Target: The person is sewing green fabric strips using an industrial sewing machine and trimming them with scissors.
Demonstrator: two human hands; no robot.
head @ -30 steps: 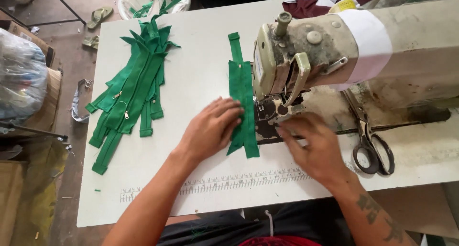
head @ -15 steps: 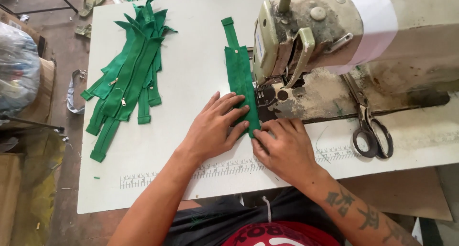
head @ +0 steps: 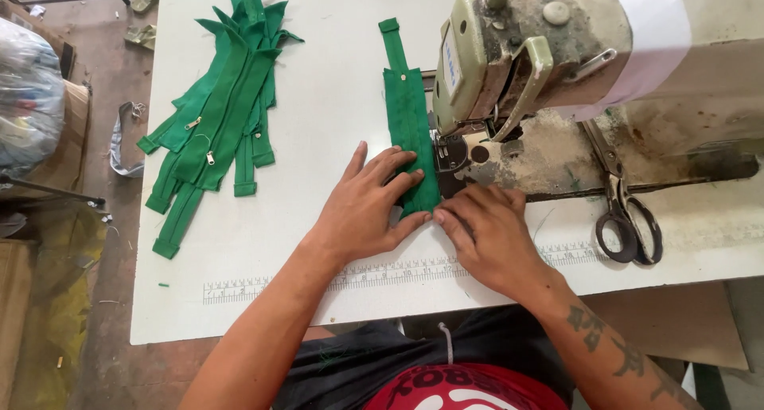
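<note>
Looking down from the head camera, I see nearest me a ruler strip (head: 398, 273) printed along the front edge of the white counter (head: 318, 99). Just beyond it my left hand (head: 370, 207) lies open and flat, its fingers pressing the near end of a green zipper strip (head: 410, 135). My right hand (head: 485, 235) rests beside it, fingers curled down onto the counter at the strip's near end; I cannot tell whether it pinches the fabric. The strip runs away from me along the left side of the worn sewing machine (head: 549, 68), touching its foot area. Black-handled scissors (head: 625, 211) lie to the right on the machine bed. Farther left, well apart, sits a pile of green zipper pieces (head: 219, 123).
</note>
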